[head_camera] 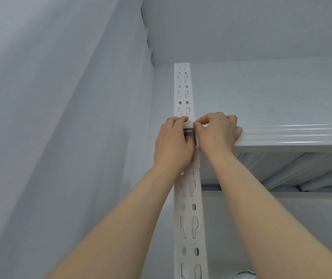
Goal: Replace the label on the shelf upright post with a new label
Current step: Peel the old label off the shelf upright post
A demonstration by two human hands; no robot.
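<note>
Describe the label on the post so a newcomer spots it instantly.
Find the white slotted post up the middle, where the shelf meets it on the right. The label sits on its face there, between the left hand and right hand. It is the only dark patch, with white print, on white metal.

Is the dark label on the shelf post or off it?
On it: the label lies against the post between the left hand and right hand, both pinching its top edge. Fully stuck: cannot tell.
</note>
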